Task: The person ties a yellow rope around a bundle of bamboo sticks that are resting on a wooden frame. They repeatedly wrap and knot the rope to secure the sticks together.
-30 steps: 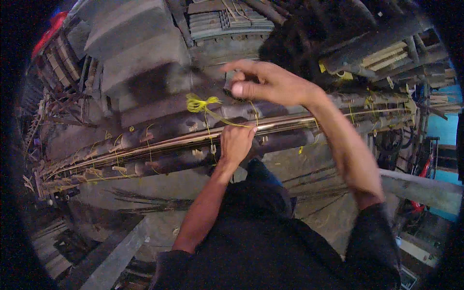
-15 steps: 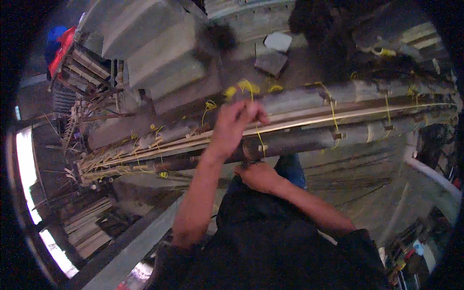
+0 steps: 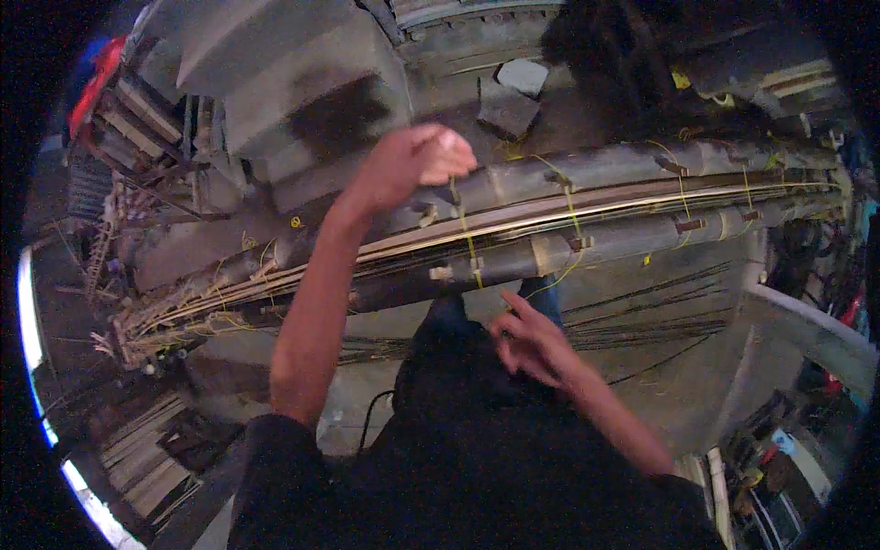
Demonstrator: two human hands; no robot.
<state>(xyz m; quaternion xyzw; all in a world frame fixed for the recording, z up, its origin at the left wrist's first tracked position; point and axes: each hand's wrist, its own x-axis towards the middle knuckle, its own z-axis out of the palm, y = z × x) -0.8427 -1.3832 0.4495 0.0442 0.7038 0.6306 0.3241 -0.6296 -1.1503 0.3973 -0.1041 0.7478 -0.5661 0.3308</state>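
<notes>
Two long round poles, perhaps bamboo, cross in front of me: a far pole (image 3: pixel 605 167) and a near pole (image 3: pixel 495 268). Thin pale strips (image 3: pixel 532 218) run lengthwise between them. Loops of yellow cord (image 3: pixel 573 206) bind the poles at intervals, several with small wooden pegs (image 3: pixel 579 245) against the near pole. Over the far pole my left hand (image 3: pixel 417 165) is closed, slightly blurred, at the upper end of a yellow loop; what it grips is hidden. My right hand (image 3: pixel 536 344) hangs open on my side of the near pole, fingers apart, by a loose cord end.
Grey stepped blocks (image 3: pixel 275 64) rise beyond the poles, beside a pale block (image 3: pixel 522 78) on the floor. A wooden rack (image 3: pixel 137 119) with red cloth stands far left. Dark thin rods (image 3: pixel 651 307) lie on the floor near me. Tools (image 3: pixel 779 477) sit lower right.
My left hand has moved up and left, away from the strips to the far pole. My right hand has left the near pole, dropped toward me and opened. The view has shifted right.
</notes>
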